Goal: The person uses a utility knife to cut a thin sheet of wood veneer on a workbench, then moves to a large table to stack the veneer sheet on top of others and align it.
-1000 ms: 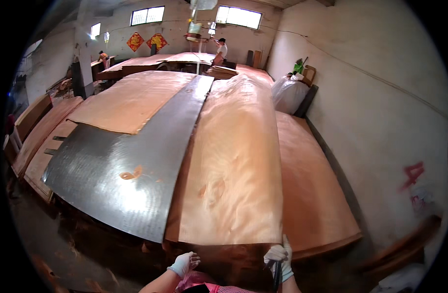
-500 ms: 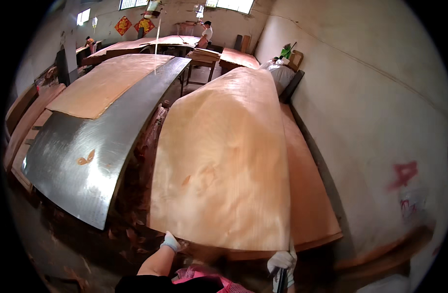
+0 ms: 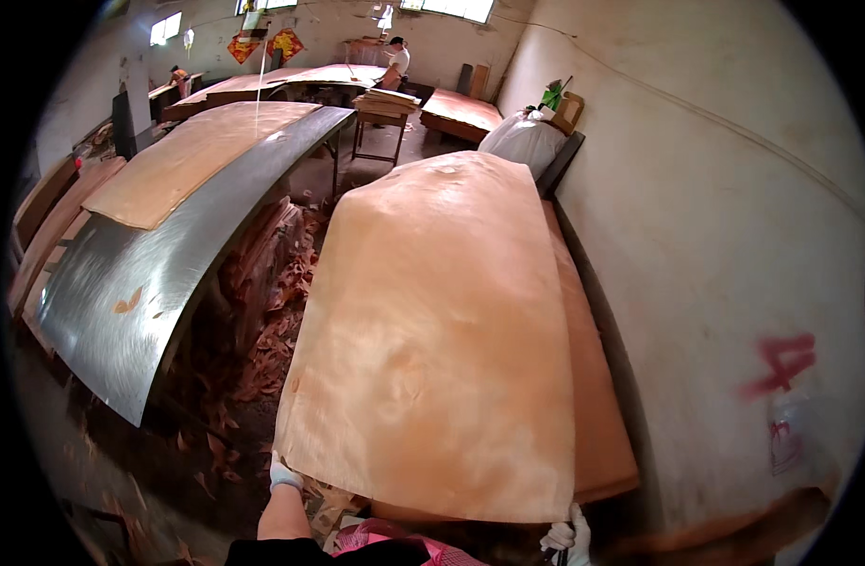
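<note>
Head view: red writing (image 3: 783, 362) marks wall (image 3: 697, 236) right of veneer (image 3: 432, 349).

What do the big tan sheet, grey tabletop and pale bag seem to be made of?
Large sheet: likely thin wood veneer, softly satin, judging by its knot-like marks and ripples.
Grey tabletop: probably metal, smooth, with streaky bright glare; coated board is possible.
Pale bag: perhaps plastic, going by its soft sheen.

We saw a broad, thin, pale tan wood-veneer sheet (image 3: 423, 349), gently rippled.
It stretched lengthwise away from us over a reddish-brown wooden stack (image 3: 600, 424); a slim dark tool (image 3: 562, 557) showed near its closest right corner.
</note>
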A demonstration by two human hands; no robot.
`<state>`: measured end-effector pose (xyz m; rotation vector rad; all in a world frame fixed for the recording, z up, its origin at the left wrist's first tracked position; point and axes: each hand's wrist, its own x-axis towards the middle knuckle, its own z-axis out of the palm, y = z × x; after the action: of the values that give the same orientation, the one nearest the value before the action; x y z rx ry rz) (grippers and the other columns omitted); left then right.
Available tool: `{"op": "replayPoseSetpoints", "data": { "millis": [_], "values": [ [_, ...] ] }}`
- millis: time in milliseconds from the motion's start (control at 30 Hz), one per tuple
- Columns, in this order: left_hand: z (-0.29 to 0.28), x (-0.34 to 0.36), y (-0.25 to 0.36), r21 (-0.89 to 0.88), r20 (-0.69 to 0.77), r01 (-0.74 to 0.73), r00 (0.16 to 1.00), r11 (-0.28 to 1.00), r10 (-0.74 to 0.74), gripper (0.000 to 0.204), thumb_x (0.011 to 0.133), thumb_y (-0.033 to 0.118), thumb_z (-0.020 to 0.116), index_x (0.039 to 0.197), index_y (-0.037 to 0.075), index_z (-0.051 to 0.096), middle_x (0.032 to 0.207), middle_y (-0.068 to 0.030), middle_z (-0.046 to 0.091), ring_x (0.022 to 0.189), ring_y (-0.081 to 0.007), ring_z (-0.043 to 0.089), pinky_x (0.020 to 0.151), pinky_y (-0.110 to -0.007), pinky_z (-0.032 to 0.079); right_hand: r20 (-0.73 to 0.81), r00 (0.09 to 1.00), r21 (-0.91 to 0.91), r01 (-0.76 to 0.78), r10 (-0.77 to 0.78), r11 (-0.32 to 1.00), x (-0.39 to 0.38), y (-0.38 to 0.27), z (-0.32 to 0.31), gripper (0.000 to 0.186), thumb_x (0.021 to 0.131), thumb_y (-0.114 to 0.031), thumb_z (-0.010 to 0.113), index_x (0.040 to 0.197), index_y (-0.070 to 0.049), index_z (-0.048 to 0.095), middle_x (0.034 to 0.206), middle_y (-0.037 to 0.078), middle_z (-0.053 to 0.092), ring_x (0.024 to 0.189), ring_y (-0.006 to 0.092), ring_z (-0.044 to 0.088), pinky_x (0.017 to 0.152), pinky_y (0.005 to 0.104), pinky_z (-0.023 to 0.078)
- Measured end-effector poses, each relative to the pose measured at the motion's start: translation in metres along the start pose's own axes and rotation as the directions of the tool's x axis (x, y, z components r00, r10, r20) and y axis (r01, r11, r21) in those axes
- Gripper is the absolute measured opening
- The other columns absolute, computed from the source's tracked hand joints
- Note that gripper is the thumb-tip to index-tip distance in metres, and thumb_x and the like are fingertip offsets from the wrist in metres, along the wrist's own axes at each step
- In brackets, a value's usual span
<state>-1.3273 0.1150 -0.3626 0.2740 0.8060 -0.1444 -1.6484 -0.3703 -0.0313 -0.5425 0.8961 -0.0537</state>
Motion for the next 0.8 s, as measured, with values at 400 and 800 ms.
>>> {"op": "replayPoseSetpoints", "data": {
  "millis": [400,800],
  "values": [
    [-0.051,-0.125,-0.150,0.227,0.051,-0.113,0.993,0.967,0.105,0.021,0.098,0.026,0.057,0.109,0.010,0.063,0.110,-0.0040,0.067,0.108,-0.0248,0.062,0.093,-0.042,0.050,-0.202,0.913,-0.530,0.202,-0.354,0.824,-0.021,-0.148,-0.153,0.038,0.100,-0.042,0.056,0.071,-0.018,0.047,0.055,-0.003,0.043,0.041,0.0108,0.038,0.036,0.0248,0.029],
    [-0.044,-0.089,-0.295,0.304,-0.092,-0.129,0.982,0.944,0.164,0.020,0.098,0.033,0.058,0.107,0.015,0.061,0.109,-0.0035,0.061,0.100,-0.0252,0.055,0.094,-0.046,0.044,-0.226,0.850,-0.744,0.165,-0.476,0.648,0.118,-0.241,-0.235,0.028,0.099,-0.034,0.059,0.093,-0.007,0.054,0.054,0.004,0.049,0.038,0.0145,0.044,0.034,0.0292,0.036]
  ]
}}
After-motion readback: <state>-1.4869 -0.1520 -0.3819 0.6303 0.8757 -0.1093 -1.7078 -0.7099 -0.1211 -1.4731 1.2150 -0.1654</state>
